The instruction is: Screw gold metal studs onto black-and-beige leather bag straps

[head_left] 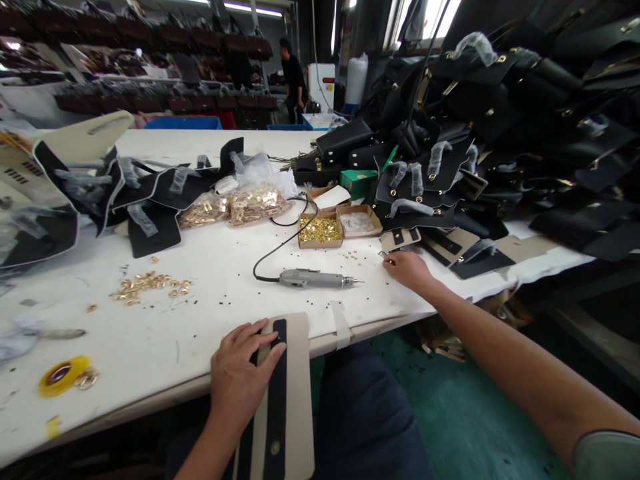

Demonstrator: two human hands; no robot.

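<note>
My left hand [240,373] holds a beige leather-like panel [300,393] at the table's front edge. Its thumb and forefinger come together on a black strap [278,400] that runs down the panel; a round brass-coloured fitting [275,447] shows low on the strap. Far out to the right, my right hand [407,270] is closed in a pinch over the white tabletop. A small greyish tip pokes out at its fingers, too small to name. Between the hands lies a grey electric screwdriver [315,279] with its bit pointing right.
Open boxes hold gold-coloured fittings [320,230] and small clear pieces [357,222]. Loose gold rings [150,285] and a yellow tape roll [64,375] lie left. Bags of hardware [257,202] sit behind. Black handbags [475,107] are heaped right. A person [294,80] stands far back.
</note>
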